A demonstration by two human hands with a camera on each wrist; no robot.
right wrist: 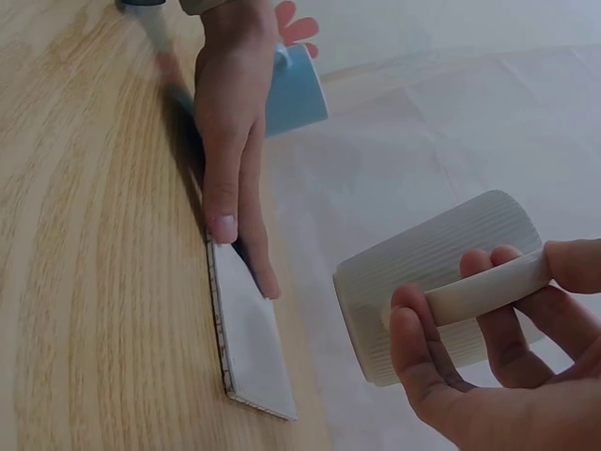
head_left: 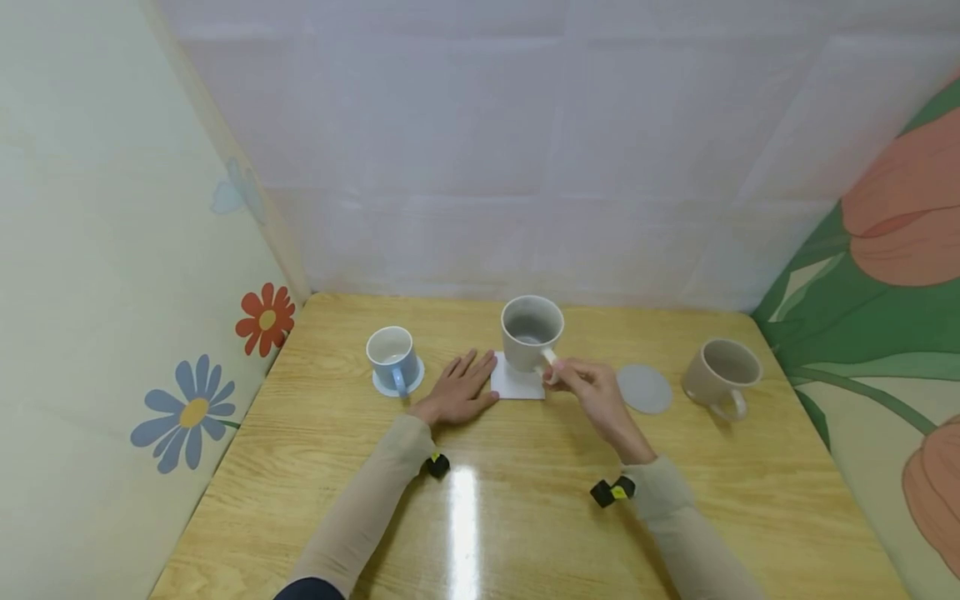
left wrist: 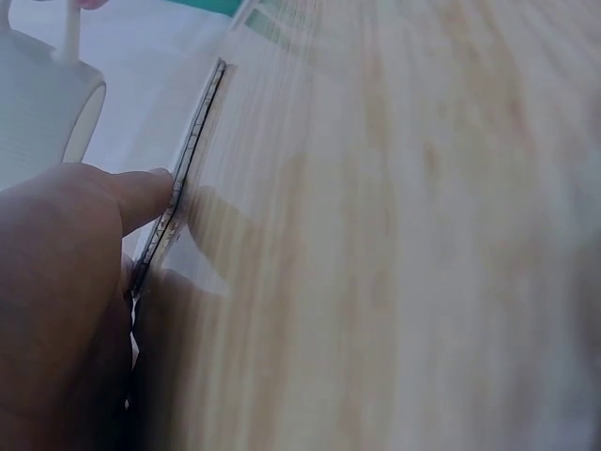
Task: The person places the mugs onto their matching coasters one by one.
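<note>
My right hand (head_left: 596,398) grips the handle of a pale grey ribbed mug (head_left: 525,350). In the right wrist view the mug (right wrist: 437,249) hangs tilted in the air, apart from the white square coaster (right wrist: 252,338). From the head view, it covers the back of that coaster (head_left: 517,388). Fingers extended, my left hand (head_left: 457,393) lies on the table and touches the coaster's left side. The left wrist view shows the thumb of the left hand (left wrist: 61,282) against the coaster's edge (left wrist: 188,155).
A blue mug (head_left: 395,367) stands on a round light coaster (head_left: 384,388) at the left. Toward the right lie a round grey coaster (head_left: 645,389) and a beige mug (head_left: 708,379) on the wooden table (head_left: 540,517). A pale wall covering (head_left: 525,167) rises behind.
</note>
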